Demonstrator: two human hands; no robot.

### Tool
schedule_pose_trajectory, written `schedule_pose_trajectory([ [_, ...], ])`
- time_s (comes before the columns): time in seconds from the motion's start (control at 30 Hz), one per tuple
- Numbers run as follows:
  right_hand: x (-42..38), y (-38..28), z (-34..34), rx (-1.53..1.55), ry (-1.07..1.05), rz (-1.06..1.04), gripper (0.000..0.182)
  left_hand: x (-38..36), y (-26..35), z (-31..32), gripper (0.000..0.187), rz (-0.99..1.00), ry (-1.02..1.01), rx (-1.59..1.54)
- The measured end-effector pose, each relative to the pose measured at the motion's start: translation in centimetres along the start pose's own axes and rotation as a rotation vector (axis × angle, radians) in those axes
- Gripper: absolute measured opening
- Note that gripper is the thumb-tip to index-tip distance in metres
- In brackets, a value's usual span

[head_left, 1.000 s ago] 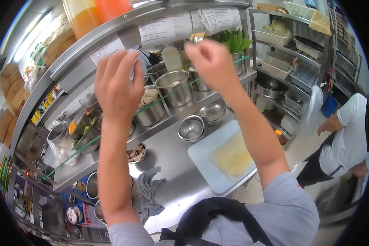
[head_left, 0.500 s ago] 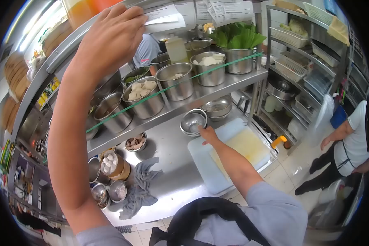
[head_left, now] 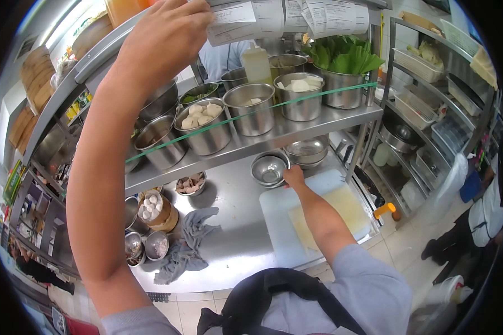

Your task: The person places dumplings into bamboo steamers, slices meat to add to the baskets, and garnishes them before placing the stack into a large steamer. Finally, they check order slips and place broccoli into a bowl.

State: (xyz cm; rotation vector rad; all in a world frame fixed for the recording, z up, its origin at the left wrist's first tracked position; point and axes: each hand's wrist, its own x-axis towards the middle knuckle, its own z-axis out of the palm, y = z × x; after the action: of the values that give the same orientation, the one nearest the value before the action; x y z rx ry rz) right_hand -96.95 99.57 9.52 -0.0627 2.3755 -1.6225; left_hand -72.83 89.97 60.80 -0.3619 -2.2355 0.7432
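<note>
Raised at the upper left, my left hand (head_left: 167,42) has its fingers curled at the left edge of a printed paper slip (head_left: 233,13), pinching it. The slip hangs from the top rail beside several other paper slips (head_left: 339,18). Lower down, my right hand (head_left: 294,177) grips the right rim of a small metal bowl (head_left: 268,170) on the steel counter. Its fingertips are partly hidden. Right behind that hand sits another set of metal bowls (head_left: 307,151). A pale cutting board (head_left: 279,223) lies under my right forearm.
A steel shelf (head_left: 251,139) crosses above the counter, bearing several metal pots, one with white dumpling-like balls (head_left: 201,114), another with green leaves (head_left: 343,54). A grey cloth (head_left: 187,245) and a container of white balls (head_left: 149,205) lie left. A co-worker (head_left: 483,218) stands right.
The slip at my left hand was bent upward and now hangs flatter. My right hand has shifted from inside the bowl's edge to its right rim. The view has tilted slightly.
</note>
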Motion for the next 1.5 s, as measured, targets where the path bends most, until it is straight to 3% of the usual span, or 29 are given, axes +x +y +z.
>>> schedule_pose_trajectory([
  [0.03, 0.2, 0.0, 0.0, 0.047, -0.008, -0.006, 0.030, 0.0, -0.4, 0.6, 0.028, -0.001, 0.001, 0.001],
  [0.1, 0.6, 0.0, -0.3, 0.091, -0.013, -0.018, 0.029, 0.0, -1.1, 1.9, 0.025, 0.122, 0.228, 0.112],
  [0.23, 1.8, 1.0, 0.6, 0.206, -0.022, -0.172, 0.024, -0.3, -1.4, 2.5, 0.025, 0.094, 0.203, 0.089],
  [0.33, 3.4, 2.8, 1.2, 0.174, -0.008, -0.371, 0.024, -0.9, -0.2, 3.3, 0.024, 0.123, 0.298, 0.195],
  [0.37, 2.2, 1.9, 1.1, 0.251, 0.052, -0.351, 0.025, -1.1, 2.1, 1.7, 0.029, 0.034, 0.237, 0.162],
  [0.43, 0.6, 0.1, -0.7, 0.278, -0.042, -0.270, 0.023, -1.7, 1.8, 3.1, 0.042, -0.003, 0.205, 0.305],
  [0.47, 0.1, 0.4, -0.9, 0.309, -0.057, -0.288, 0.021, -2.4, 4.3, 1.7, 0.052, -0.128, 0.135, 0.128],
  [0.53, -1.4, -0.3, -1.4, 0.391, -0.061, -0.236, 0.018, -5.0, 4.0, 4.0, 0.029, -0.007, 0.358, 0.042],
  [0.6, -2.5, -1.1, -2.4, 0.481, -0.064, -0.201, 0.015, -8.3, 8.7, 8.5, 0.026, 0.053, 0.498, -0.396],
  [0.63, -3.4, -1.0, -2.9, 0.430, -0.073, -0.227, 0.013, -10.4, 11.8, 11.6, 0.024, -0.037, 0.387, -0.636],
  [0.67, -4.4, -0.9, -3.2, 0.377, -0.083, -0.254, 0.011, -12.8, 15.1, 15.0, 0.027, -0.290, 0.115, -0.746],
  [0.7, -5.6, -0.9, -3.6, 0.380, -0.079, -0.246, 0.011, -15.0, 17.4, 19.1, 0.030, -0.388, -0.067, -0.572],
  [0.73, -6.7, -1.1, -3.9, 0.422, -0.085, -0.287, 0.013, -15.8, 19.3, 22.3, 0.037, -0.313, -0.129, -0.521],
  [0.77, -7.4, -1.4, -4.0, 0.468, -0.087, -0.333, 0.016, -16.5, 21.8, 25.3, 0.041, -0.516, -0.329, -0.556],
  [0.83, -8.0, -1.8, -3.8, 0.418, -0.022, -0.324, 0.016, -17.3, 23.9, 29.4, 0.045, -0.707, -0.516, -0.588],
  [0.9, -7.9, -2.9, -4.2, 0.352, 0.028, -0.320, 0.015, -17.6, 24.0, 32.0, 0.050, -0.752, -0.262, -0.624],
  [0.93, -8.3, -3.3, -4.2, 0.255, 0.116, -0.466, 0.013, -18.2, 23.5, 33.9, 0.050, -0.749, -0.261, -0.625],
  [0.97, -8.5, -3.4, -4.3, 0.154, 0.202, -0.608, 0.011, -18.8, 22.7, 36.1, 0.052, -1.035, -0.338, -1.020],
  [1.0, -8.3, -3.5, -4.6, 0.150, 0.208, -0.609, 0.011, -19.1, 22.0, 37.9, 0.054, -1.310, -0.406, -1.424],
  [1.07, -7.6, -3.6, -5.7, -0.290, 0.334, -0.623, 0.015, -19.9, 21.7, 39.5, 0.054, -1.326, -0.355, -1.458],
  [1.13, -7.3, -3.6, -7.8, -0.337, 0.355, -0.633, 0.016, -20.0, 22.1, 40.9, 0.055, -1.344, -0.317, -1.488],
  [1.2, -8.3, -2.9, -10.5, -0.373, 0.383, -0.683, 0.017, -20.2, 23.0, 42.5, 0.050, -1.483, -0.225, -1.461],
  [1.23, -9.2, -2.6, -12.1, -0.362, 0.400, -0.727, 0.017, -22.0, 24.3, 47.6, 0.045, -1.339, -0.237, -1.411],
  [1.3, -11.6, -1.0, -15.4, -0.454, 0.382, -0.848, 0.016, -20.8, 24.5, 46.5, 0.048, -1.296, -0.307, -1.296],
  [1.33, -13.4, -1.1, -16.8, -0.544, 0.411, -1.015, 0.017, -20.6, 24.6, 45.4, 0.050, -1.249, -0.340, -1.168],
  [1.4, -17.9, -2.9, -18.8, -0.713, 0.580, -1.240, 0.016, -20.3, 24.7, 41.8, 0.055, -1.151, -0.370, -0.957],
  [1.47, -19.1, 0.1, -20.1, -0.975, 0.483, -1.253, 0.014, -21.8, 24.6, 36.8, 0.060, -0.970, -0.395, -0.936],
  [1.5, -19.8, 1.5, -20.0, -1.063, 0.326, -1.212, 0.012, -23.4, 24.6, 34.1, 0.044, -0.768, -0.386, -1.005],
])
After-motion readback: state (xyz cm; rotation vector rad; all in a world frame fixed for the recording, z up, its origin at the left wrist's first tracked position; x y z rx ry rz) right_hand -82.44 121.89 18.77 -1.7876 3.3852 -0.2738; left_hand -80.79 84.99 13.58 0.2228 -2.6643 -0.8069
